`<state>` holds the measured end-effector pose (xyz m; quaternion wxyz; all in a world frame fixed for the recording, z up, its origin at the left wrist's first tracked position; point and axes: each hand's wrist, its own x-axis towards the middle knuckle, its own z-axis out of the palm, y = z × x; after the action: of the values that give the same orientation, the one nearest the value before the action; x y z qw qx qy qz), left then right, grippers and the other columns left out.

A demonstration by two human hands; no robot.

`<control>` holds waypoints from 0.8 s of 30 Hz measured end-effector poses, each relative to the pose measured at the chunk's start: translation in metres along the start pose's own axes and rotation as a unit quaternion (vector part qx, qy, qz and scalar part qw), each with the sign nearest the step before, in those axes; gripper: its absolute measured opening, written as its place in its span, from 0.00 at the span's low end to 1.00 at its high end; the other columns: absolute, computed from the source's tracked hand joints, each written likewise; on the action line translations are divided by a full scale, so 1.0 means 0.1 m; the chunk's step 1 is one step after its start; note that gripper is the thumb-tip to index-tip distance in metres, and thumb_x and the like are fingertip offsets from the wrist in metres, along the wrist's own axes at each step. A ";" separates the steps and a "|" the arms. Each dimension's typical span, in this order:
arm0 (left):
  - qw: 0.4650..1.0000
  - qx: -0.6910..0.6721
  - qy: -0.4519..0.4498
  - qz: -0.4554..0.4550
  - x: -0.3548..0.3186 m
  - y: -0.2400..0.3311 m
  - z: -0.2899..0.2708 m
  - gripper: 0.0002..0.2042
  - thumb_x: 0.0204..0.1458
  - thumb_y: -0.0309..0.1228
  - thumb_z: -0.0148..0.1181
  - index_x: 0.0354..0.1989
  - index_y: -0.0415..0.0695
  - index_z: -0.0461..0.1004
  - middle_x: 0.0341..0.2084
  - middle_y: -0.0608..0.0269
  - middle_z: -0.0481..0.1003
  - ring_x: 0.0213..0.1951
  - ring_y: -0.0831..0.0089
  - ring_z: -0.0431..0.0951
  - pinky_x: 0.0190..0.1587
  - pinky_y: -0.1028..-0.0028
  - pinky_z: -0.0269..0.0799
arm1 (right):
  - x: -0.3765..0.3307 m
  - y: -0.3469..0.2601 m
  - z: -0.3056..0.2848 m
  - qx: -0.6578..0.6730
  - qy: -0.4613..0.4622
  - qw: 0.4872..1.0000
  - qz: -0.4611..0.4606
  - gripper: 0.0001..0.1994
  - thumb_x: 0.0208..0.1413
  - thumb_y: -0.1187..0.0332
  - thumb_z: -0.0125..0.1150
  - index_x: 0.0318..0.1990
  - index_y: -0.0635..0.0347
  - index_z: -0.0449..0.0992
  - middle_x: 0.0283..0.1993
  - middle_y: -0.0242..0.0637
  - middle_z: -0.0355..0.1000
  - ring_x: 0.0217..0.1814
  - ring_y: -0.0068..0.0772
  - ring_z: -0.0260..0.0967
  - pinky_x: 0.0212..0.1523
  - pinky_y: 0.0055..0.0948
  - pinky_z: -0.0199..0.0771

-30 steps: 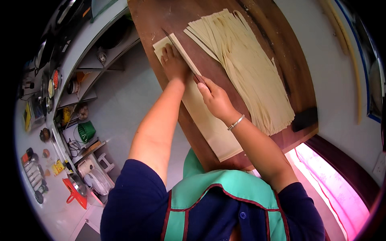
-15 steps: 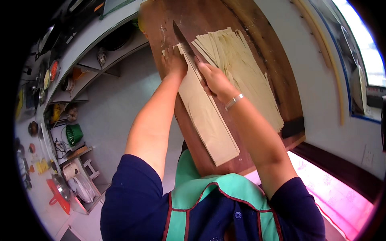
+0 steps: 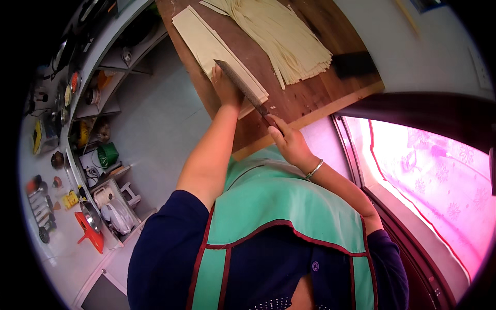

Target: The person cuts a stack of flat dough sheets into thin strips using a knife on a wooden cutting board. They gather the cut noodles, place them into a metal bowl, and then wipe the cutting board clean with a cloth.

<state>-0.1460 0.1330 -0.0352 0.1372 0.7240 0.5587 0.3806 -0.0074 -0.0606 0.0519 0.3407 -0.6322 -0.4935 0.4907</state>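
Observation:
A long folded sheet of pale dough [image 3: 199, 37] lies on the wooden table [image 3: 315, 106]. My left hand [image 3: 227, 89] rests flat on its near end, its fingers partly behind the blade. In my right hand [image 3: 295, 146] is the handle of a long knife [image 3: 238, 84]. The blade slants up and left across the near part of the dough, its tip close to my left fingers. Whether the edge touches the dough is hard to tell. To the right of the folded sheet lies a pile of cut noodles [image 3: 281, 39].
A dark flat block [image 3: 354, 64] sits at the table's right end. Low shelves [image 3: 139, 64] with kitchen goods run along the left, including a green basket [image 3: 107, 154]. A bright pink curtain [image 3: 439, 170] hangs at the right. My green apron [image 3: 289, 199] meets the table's near edge.
My hands have gone from the far end of the folded dough to its near end. The knife has come nearer to me. My view has tilted toward my body.

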 end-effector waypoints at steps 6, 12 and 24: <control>0.997 0.066 -0.046 -0.020 -0.14 -0.06 0.25 0.19 0.50 0.33 0.53 0.51 0.41 0.64 0.55 0.49 0.61 0.58 0.47 0.58 0.58 0.53 0.55 | -0.14 0.13 -0.15 0.005 0.004 1.000 0.014 0.23 0.62 0.54 0.46 0.59 0.57 0.64 0.49 0.50 0.72 0.50 0.51 0.70 0.49 0.39 0.69; 0.994 0.085 -0.040 -0.055 -0.23 0.02 0.34 0.25 0.54 0.34 0.49 0.60 0.42 0.56 0.61 0.46 0.55 0.65 0.48 0.52 0.63 0.51 0.49 | -0.15 0.21 -0.22 0.022 -0.018 0.998 0.055 0.23 0.62 0.53 0.46 0.60 0.54 0.64 0.49 0.49 0.72 0.51 0.50 0.70 0.50 0.37 0.68; 0.963 0.217 -0.146 -0.057 -0.14 0.26 0.20 0.27 0.54 0.32 0.50 0.63 0.38 0.55 0.65 0.47 0.51 0.67 0.51 0.48 0.67 0.59 0.44 | 0.53 0.24 -0.11 0.044 0.004 0.998 -0.039 0.22 0.62 0.56 0.47 0.58 0.62 0.65 0.50 0.53 0.71 0.52 0.51 0.69 0.51 0.37 0.68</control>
<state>-0.1151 0.1165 -0.0379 0.0782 0.7511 0.6423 0.1315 0.0117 -0.0156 0.0180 0.3888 -0.5993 -0.4941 0.4955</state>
